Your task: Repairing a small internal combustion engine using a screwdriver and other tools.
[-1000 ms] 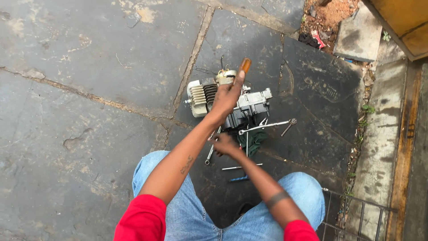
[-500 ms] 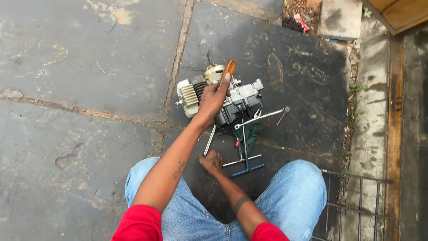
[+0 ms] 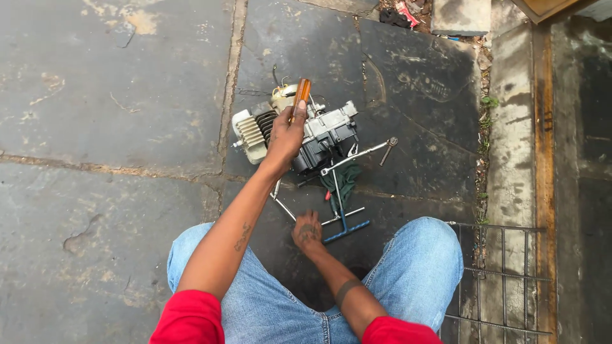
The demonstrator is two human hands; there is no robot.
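Fingers of the left hand (image 3: 285,137) are clamped round an orange-handled screwdriver (image 3: 299,97), held over the small grey metal engine (image 3: 319,134) on the dark stone floor (image 3: 115,95). The right hand (image 3: 307,230) rests near a blue-handled T-wrench (image 3: 344,220); its grip cannot be told.

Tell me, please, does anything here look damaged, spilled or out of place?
Dark stains cover the stone floor around the small engine, like spilled oil. Tools lie scattered beside a green rag. The left hand holds an orange-handled tool; the right hand rests low.
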